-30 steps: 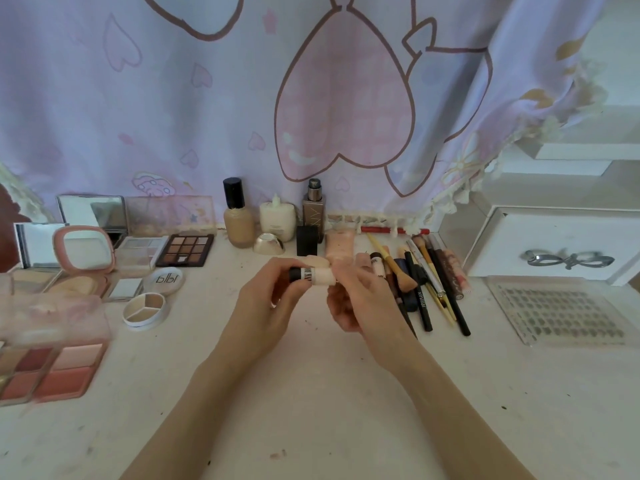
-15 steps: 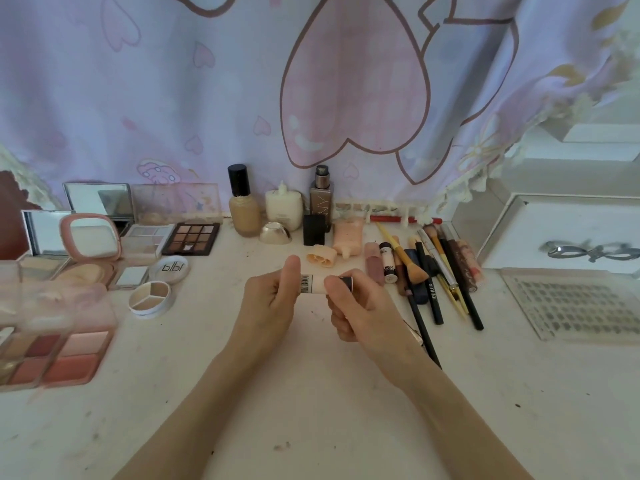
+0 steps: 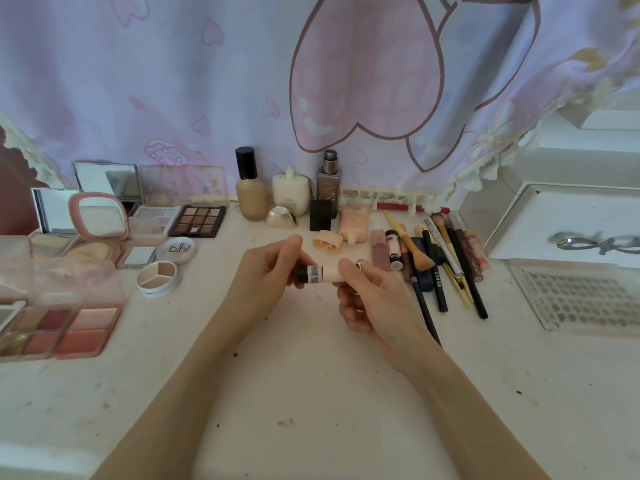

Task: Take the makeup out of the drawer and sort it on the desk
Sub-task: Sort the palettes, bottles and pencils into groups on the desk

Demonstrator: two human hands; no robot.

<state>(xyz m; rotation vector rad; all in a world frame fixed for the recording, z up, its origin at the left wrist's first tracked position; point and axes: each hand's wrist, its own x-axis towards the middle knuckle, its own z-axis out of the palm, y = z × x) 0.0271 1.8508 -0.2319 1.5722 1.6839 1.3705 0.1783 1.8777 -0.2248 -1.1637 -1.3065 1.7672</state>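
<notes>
Over desk point(image 3: 311, 393): peach, black-capped tube point(image 3: 320, 274)

A single wide-angle head camera looks forward and down from the person's own position onto the counter point(image 3: 311, 393). Both forearms reach in from the near edge toward the middle. The view faces the curtain point(image 3: 173, 81) hung along the far side, close enough that the counter fills the lower frame.

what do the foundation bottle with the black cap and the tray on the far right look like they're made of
Foundation bottle: likely clear glass, glossy, beige liquid showing through; the cap looks like shiny black plastic. Tray: probably transparent plastic, since the gridded contents show through its faintly frosted surface.
</notes>
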